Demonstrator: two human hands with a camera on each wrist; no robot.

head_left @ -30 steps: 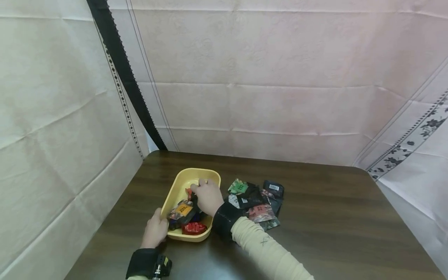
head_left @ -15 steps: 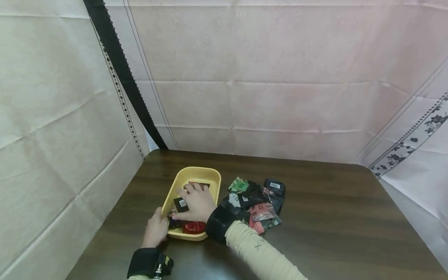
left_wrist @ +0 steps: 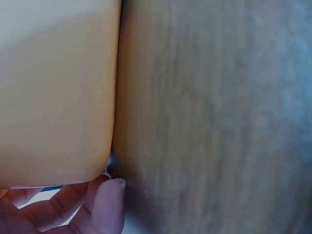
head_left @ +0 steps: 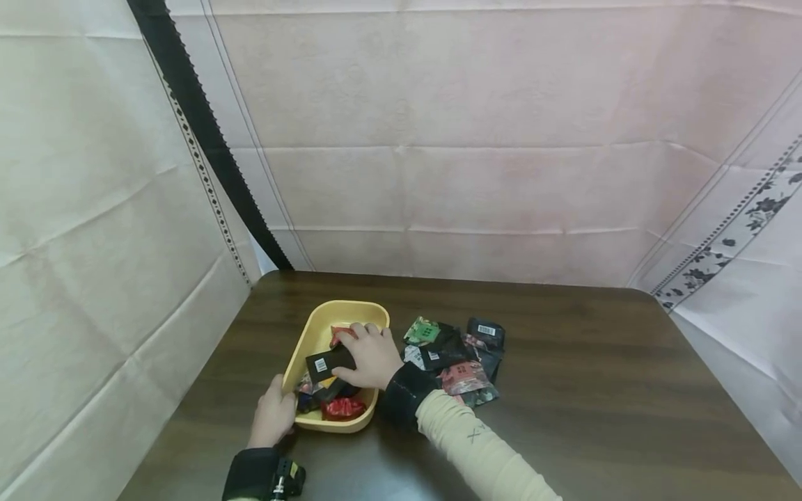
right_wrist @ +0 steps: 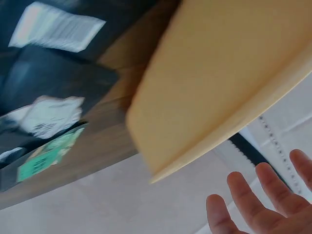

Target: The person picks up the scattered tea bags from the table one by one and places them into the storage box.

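A yellow plastic tray [head_left: 347,314] stands on the table with several small foil packets inside. My left hand [head_left: 273,414] grips its near left rim; in the left wrist view, those fingers [left_wrist: 108,204] bend at the tray's corner. Over the tray is my right hand [head_left: 374,358], its thumb close to a black packet [head_left: 321,366] with a white barcode label. In the right wrist view, the right fingers [right_wrist: 241,192] are spread and fairly straight above the rim. A shiny red packet [head_left: 343,409] lies at the tray's near end, and an orange-red one [head_left: 341,335] shows beyond the fingers.
Right of the tray lies a loose pile of packets [head_left: 447,351], mostly black, with green, white and pink labels. The dark wooden table [head_left: 595,376] has rounded far corners. Pale cloth [head_left: 476,188] hangs behind and at both sides.
The right hand has shifted over the tray, spreading across the packets, then drawing back slightly to the right. The barcoded black packet now lies over the orange-labelled one. The left hand stays at the rim.
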